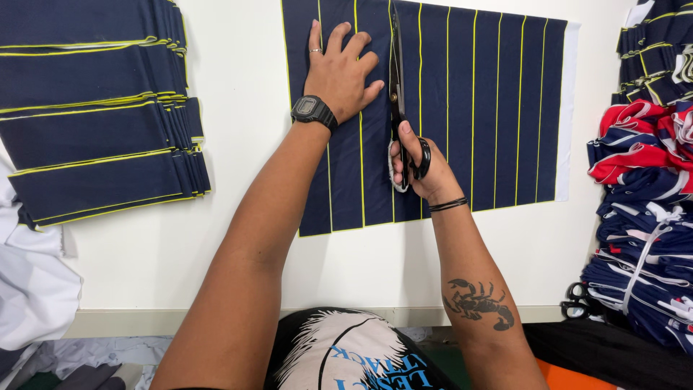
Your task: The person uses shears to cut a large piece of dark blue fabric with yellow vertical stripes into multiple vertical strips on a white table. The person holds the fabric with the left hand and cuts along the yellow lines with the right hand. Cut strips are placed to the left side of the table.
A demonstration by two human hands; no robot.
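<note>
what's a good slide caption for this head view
Left hand flat on navy fabric with yellow lines as right hand works black scissors along a line.

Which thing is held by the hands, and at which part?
The right hand holds black scissors by the handle loops. The left hand holds nothing, pressing flat on the navy striped fabric.

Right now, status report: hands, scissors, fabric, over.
Left hand flat on the navy striped fabric. Right hand gripping black scissors, blades along a yellow line. Nothing in the blades' path.
</note>
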